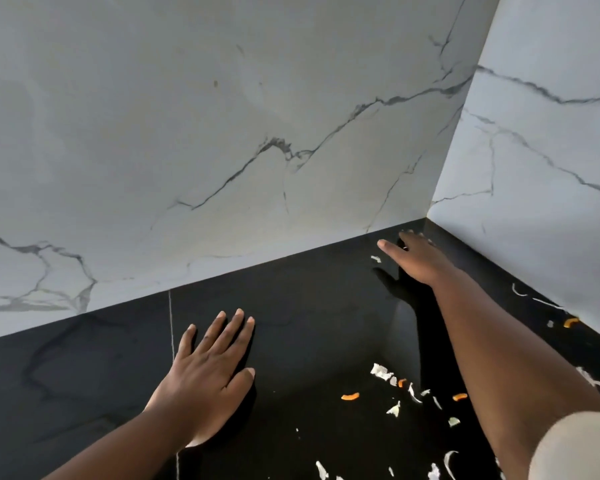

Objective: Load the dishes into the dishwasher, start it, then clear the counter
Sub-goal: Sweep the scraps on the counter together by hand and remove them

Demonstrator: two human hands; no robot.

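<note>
Food scraps [400, 386], white peel shreds and small orange bits, lie scattered on the black table [309, 341], most of them in a loose cluster between the two forearms and nearer the person than either hand, with a further line of shreds [534, 297] along the foot of the side wall [551, 150], off to the right of the reaching arm. The dishwasher is out of view, so this looks like the counter-clearing part of the task.

The right hand [418, 259] is stretched out to the far corner where the back wall [222, 133] meets the side wall, fingers extended and holding nothing; one white fleck [376, 259] sits just beside its thumb. The left hand [210, 372] lies flat on the table, fingers spread and straight, gripping nothing (it seems to be bracing the reach).

To do the sweep well, the right hand should probably start tight against the corner, with its edge down on the table, and draw toward the main cluster in one stroke, so that the far bits join the rest. Thin shreds are light and may slip under the fingers; a low, firm palm helps. The left hand could cup at the table's near edge to receive the pile. The wall-side strip likely needs its own pass.
</note>
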